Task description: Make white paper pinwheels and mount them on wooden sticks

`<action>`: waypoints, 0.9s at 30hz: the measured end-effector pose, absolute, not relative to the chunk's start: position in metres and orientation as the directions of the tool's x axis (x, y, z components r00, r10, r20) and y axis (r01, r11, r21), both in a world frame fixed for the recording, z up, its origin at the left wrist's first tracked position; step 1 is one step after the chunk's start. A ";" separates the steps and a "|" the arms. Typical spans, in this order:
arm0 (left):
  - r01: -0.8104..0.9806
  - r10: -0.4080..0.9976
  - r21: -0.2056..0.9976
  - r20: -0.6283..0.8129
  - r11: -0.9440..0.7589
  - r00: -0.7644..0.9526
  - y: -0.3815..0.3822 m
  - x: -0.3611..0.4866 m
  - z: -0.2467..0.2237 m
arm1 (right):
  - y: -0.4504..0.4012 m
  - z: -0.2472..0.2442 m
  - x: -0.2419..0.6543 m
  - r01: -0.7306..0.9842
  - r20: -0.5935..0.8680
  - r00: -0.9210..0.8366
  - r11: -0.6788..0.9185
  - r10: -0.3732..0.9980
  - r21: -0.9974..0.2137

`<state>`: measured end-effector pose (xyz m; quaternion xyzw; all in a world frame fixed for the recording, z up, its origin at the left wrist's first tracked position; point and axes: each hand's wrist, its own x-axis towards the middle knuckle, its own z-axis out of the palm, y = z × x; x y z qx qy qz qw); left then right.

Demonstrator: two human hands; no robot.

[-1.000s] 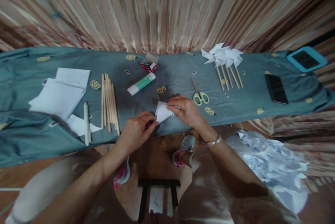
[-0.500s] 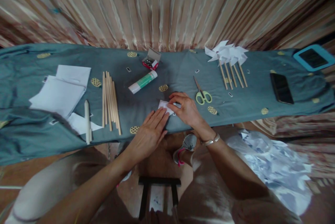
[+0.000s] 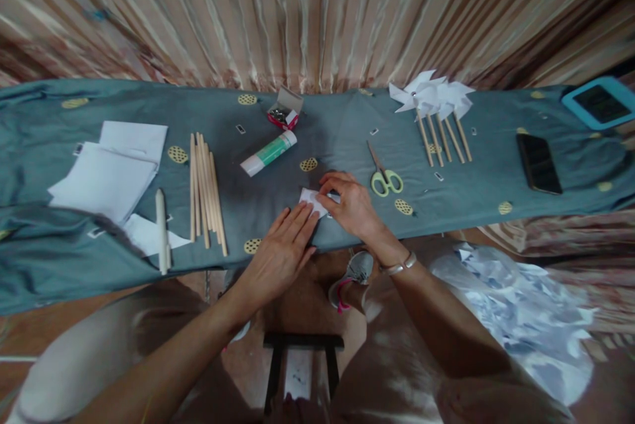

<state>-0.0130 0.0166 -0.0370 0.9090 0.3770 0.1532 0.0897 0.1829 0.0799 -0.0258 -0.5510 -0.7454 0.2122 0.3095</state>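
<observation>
A small piece of white paper (image 3: 309, 196) lies at the front of the cloth-covered table (image 3: 347, 123), partly hidden under my fingers. My left hand (image 3: 282, 247) rests flat with its fingers stretched out, the tips pressing on the paper's near edge. My right hand (image 3: 350, 204) is closed, thumb and index finger pinching the paper's right side. To the right of it are green-handled scissors (image 3: 385, 182). Beyond my hands lies a glue stick (image 3: 268, 153), and behind that stands a small opened box (image 3: 286, 109) with metal pins in it.
Wooden sticks (image 3: 204, 192), a white pen-like tool (image 3: 162, 229) and white paper sheets (image 3: 104, 179) lie on the left. Several paper pinwheels (image 3: 436, 96), a phone (image 3: 538, 163) and a blue-framed tablet (image 3: 599, 104) are on the right. A bag of paper pieces (image 3: 526, 311) sits below the table.
My hands hold nearly the same pose on the paper. The camera view has shifted slightly; nothing on the table has been picked up or put down.
</observation>
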 end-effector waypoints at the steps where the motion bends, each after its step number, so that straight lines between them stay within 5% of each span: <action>1: 0.659 0.714 0.280 0.210 -0.698 0.667 0.017 -0.013 -0.037 | 0.080 -0.026 0.183 0.691 0.228 -0.201 0.303 0.953 -0.657; 27: 0.668 0.716 0.263 0.185 -0.696 0.673 0.014 -0.009 -0.035 | 0.085 -0.026 0.182 0.714 0.178 -0.218 0.282 0.959 -0.641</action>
